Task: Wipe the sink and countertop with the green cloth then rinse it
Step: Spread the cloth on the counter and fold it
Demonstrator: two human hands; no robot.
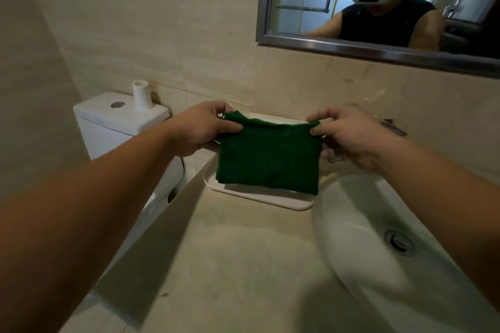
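We hold the green cloth (267, 155) stretched above the white tray (259, 197), left hand (201, 130) and right hand (349, 135) each pinching a top corner; wiping seems unstarted, and next it must drop to the countertop (230, 265), sink (359, 224) at four o'clock.

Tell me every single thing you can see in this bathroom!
green cloth: one, dark green, held up over the tray
tray: one, white, on the countertop left of the sink
sink: one, white, right side
drain: one, silver, in the sink
countertop: one, beige, bottom middle
toilet tank: one, white, left
white tube: one, upright on the tank lid
mirror: one, silver-framed, upper right wall
left hand: pinching the cloth's top left corner
right hand: pinching its top right corner
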